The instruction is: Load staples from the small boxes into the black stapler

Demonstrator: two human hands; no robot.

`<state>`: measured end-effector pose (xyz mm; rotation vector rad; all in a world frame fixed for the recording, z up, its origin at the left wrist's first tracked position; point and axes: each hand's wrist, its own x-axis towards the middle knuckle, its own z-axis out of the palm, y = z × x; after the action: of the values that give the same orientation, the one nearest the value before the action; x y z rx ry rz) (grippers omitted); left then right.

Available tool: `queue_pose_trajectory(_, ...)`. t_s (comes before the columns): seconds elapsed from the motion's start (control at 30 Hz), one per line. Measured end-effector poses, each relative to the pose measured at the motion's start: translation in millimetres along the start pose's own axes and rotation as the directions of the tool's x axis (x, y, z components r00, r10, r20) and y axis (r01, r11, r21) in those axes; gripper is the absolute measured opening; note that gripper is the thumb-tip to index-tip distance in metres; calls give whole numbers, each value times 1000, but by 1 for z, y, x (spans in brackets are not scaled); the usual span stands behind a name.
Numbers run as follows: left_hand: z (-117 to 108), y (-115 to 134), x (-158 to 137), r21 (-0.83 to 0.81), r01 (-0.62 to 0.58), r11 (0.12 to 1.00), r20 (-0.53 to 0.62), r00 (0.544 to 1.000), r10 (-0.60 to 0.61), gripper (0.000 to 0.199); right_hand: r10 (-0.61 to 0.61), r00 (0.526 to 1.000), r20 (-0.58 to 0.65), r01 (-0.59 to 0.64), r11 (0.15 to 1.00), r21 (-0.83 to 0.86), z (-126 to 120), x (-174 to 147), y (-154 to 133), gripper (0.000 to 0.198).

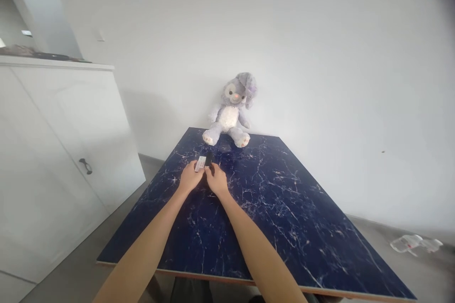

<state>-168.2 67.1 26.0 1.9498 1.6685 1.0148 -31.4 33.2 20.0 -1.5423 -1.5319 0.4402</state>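
Both my hands are out over the middle of the dark blue marbled table (270, 208), close together. My left hand (191, 177) is closed on a small flat white piece with fine print (201, 163). Right beside it, my right hand (217, 180) has its fingers closed at a small black piece (208, 158). The white and black pieces touch or overlap; whether they are one object I cannot tell. My fingertips are partly hidden behind the backs of my hands.
A lilac plush toy (229, 116) sits at the table's far edge, leaning on the white wall (337, 80). To the left stands a white cabinet (64, 137) with a dark handle (86, 166). Clear plastic items (414, 245) lie on the floor at the right.
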Motion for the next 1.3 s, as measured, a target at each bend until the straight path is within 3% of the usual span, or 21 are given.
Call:
queue_pose_trajectory(0.17,-5,-14,10,-56,91,994,-28,995,-92,47,-134,978,160,115,985,126,-3,-11,9,48)
queue_pose_trajectory(0.23,-9,-22,15,-82,150,985,-59,986,-155,47,-164,968,189,137,979,148,-3,-14,10,33)
queue_pose_trajectory(0.3,-11,-29,20,-111,182,977,-74,979,-190,46,-167,971,168,145,980,139,-3,-14,10,15)
queue_pose_trajectory(0.4,-12,-35,22,-155,137,979,-112,982,-155,42,-90,994,61,82,988,127,-5,-10,12,12)
queue_pose_trajectory(0.57,-13,-34,18,-263,-4,965,-312,947,-81,35,72,997,-32,-65,981,182,-4,-1,21,21)
queue_pose_trajectory(0.63,-16,-32,15,-228,-34,973,-407,911,-63,31,57,997,-55,-50,991,125,-2,5,25,31)
queue_pose_trajectory(0.7,-19,-32,12,-95,-28,995,-438,899,-16,29,-39,998,-57,39,999,0,0,14,28,45)
queue_pose_trajectory(0.8,-20,-32,10,44,32,999,-332,943,-16,29,-217,973,73,226,961,-162,2,28,31,67)
queue_pose_trajectory(0.9,-19,-35,10,-15,49,999,-274,960,-51,26,-194,967,164,220,963,-158,0,37,33,77)
queue_pose_trajectory(1.0,-19,-38,11,-42,37,998,-246,968,-46,26,-208,963,172,231,964,-129,-12,36,38,62)
queue_pose_trajectory(1.17,-20,-38,15,91,5,996,-178,984,12,24,-301,922,244,333,938,-101,-41,22,50,28)
queue_pose_trajectory(1.23,-20,-36,17,177,1,984,-120,993,21,23,-300,924,238,323,944,-66,-47,18,54,35)
queue_pose_trajectory(1.3,-20,-32,19,248,-4,969,-52,998,18,26,-301,916,264,321,946,-38,-47,14,57,59)
